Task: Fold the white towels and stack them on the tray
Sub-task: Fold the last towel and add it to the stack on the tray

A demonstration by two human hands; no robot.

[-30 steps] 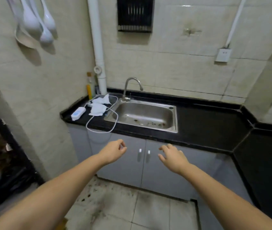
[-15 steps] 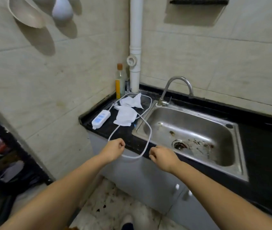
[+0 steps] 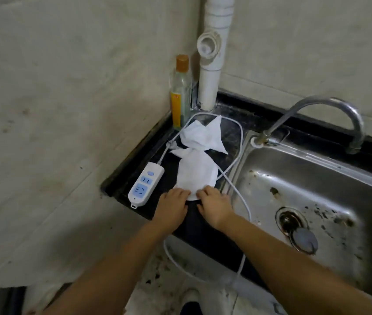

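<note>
Two white towels lie on the black counter (image 3: 205, 226) left of the sink. The near towel (image 3: 195, 172) is spread fairly flat. The far towel (image 3: 199, 136) is crumpled, with a corner sticking up. My left hand (image 3: 172, 204) holds the near towel's front edge at its left end, fingers curled over it. My right hand (image 3: 214, 203) holds the same edge at its right end. The fingertips are partly hidden under the knuckles. No tray is in view.
A white power strip (image 3: 145, 184) lies left of the towels; its cable (image 3: 237, 155) loops round them and hangs over the counter's front. A bottle (image 3: 180, 92) and white pipe (image 3: 210, 71) stand in the corner. The steel sink (image 3: 312, 201) and tap (image 3: 330, 114) are to the right.
I have stepped closer and the view has tilted down onto the counter. Both hands moved forward from in front of the counter onto the near towel's front edge.
</note>
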